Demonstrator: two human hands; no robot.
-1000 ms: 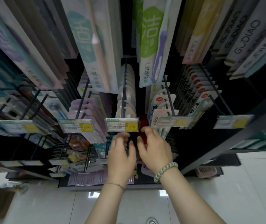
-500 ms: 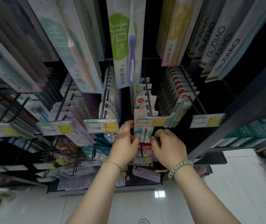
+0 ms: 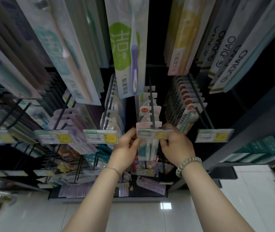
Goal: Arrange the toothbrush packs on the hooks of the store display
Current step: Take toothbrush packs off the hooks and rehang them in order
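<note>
The left hand (image 3: 125, 148) and right hand (image 3: 175, 148) pinch the clear-fronted white card toothbrush pack (image 3: 147, 149) by its sides; probably light, stiff, slippery

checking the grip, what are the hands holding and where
The left hand and right hand pinch one toothbrush pack by its side edges near the top, just under the price tag.
</note>
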